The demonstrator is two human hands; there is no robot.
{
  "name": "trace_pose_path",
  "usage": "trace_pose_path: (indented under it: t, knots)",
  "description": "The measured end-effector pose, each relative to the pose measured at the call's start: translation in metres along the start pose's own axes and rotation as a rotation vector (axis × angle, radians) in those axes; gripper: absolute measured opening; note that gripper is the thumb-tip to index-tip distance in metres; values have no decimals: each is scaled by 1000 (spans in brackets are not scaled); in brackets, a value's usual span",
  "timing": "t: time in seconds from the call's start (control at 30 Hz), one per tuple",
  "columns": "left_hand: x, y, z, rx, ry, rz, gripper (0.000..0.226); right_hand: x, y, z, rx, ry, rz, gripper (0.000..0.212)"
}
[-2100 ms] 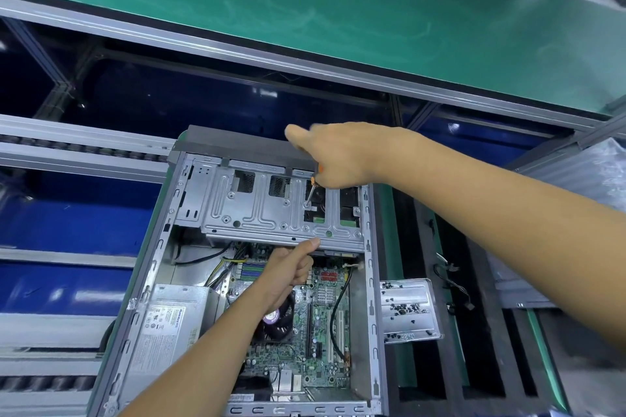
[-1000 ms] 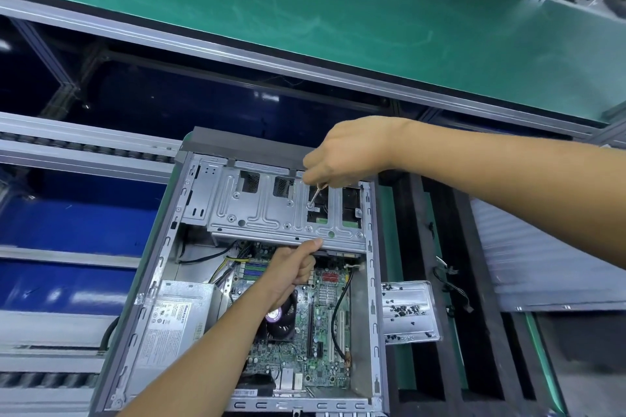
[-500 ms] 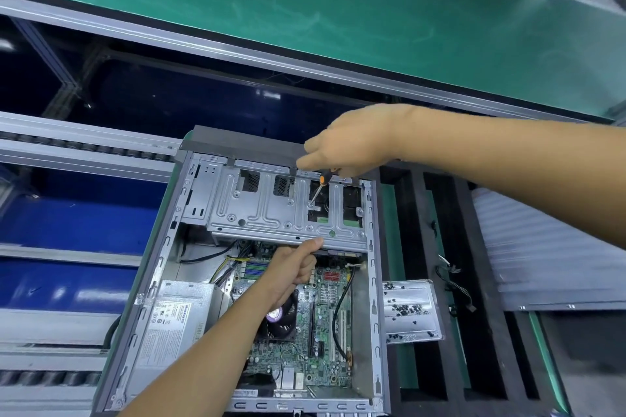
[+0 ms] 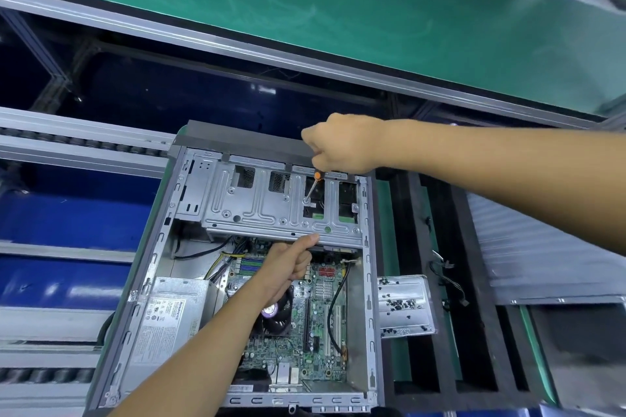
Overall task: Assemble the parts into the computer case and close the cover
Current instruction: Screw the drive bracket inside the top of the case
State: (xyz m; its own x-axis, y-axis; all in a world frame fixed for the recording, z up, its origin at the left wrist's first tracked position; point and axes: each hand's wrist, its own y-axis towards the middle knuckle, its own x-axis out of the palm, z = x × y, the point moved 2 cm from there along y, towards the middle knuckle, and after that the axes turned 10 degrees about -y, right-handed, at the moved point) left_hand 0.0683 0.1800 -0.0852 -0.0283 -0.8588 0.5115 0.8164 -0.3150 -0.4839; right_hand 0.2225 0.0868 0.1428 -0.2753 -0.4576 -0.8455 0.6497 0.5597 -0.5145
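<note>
The open computer case [image 4: 159, 247] lies flat with its motherboard [image 4: 321, 325] and power supply [image 4: 169, 315] exposed. A silver drive cage [image 4: 257, 210] spans its far end. My right hand [image 4: 342, 145] grips an orange-handled screwdriver [image 4: 313, 186], whose tip sits on a screw [image 4: 306, 201] in the cage's top. My left hand [image 4: 288, 264] is curled below the cage, its thumb pressing on the cage's near edge.
A metal plate [image 4: 404, 305] strewn with several small black screws lies right of the case on a black slotted frame [image 4: 474, 332]. A loose cable [image 4: 447, 281] lies on that frame. A green conveyor belt [image 4: 305, 10] runs across the back; roller rails [image 4: 67, 142] run at left.
My right hand has turned and shifted slightly on the screwdriver while its tip stays on the same screw. My left hand has stayed against the cage edge.
</note>
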Motion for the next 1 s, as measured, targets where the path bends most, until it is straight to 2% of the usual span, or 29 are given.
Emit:
trace_pose_path:
  t: [0.13,0.2,0.3,0.4,0.47,0.53,0.6,0.73,0.77,0.87,0.9,0.93,1.0]
  knots:
    - [0,0,0,7,-7,-2,57,-6,-3,-7,13,8,-79,19]
    - [0,0,1,8,-1,-5,58,-13,-6,-7,-83,-42,-78,35]
    - [1,0,1,14,-5,-8,55,-22,-6,-10,-298,-404,-36,52]
    - [0,1,0,14,-2,-23,53,-26,-2,-9,-439,-597,-31,48]
    - [0,1,-1,11,4,-20,54,-24,0,-8,-421,-496,-25,33]
    - [-2,3,-3,11,7,-7,56,-20,3,-7,-289,-232,2,7]
    - [-2,3,-3,10,13,9,57,-16,4,-9,-168,-72,21,15]
    - [-2,4,-4,6,8,12,55,-13,7,-15,-34,-20,-84,10]
    - [-2,4,-4,2,0,10,54,-14,8,-16,-51,4,-100,9]
    - [0,4,-3,-10,-3,3,50,-19,9,-16,-172,-11,-57,23]
    - [1,2,-2,-7,-15,-1,37,-20,8,-17,-212,-35,-44,24]
    - [0,4,-3,0,-27,17,59,-21,7,-18,-242,-40,-44,25]
    - [1,4,-2,-9,-29,16,50,-19,6,-17,-286,-34,-56,27]
